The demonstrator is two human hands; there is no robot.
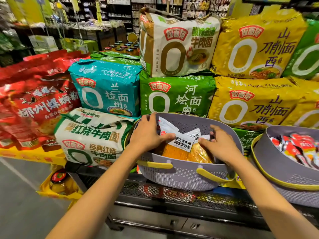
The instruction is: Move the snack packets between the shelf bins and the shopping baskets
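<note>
Grey basket [181, 176], shelf edge: held orange snack packets [183, 144]. Left hand [148, 133] and right hand [219, 144] reached inside, each pinching these. Second basket [284, 169] held red packets [296, 145]. Transfer judged partway.

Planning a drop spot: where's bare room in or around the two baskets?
Free: far side of the middle basket, behind the orange packets, between left hand and right hand. Narrow gap between baskets. Crowded: right basket, heaped with red packets.
</note>
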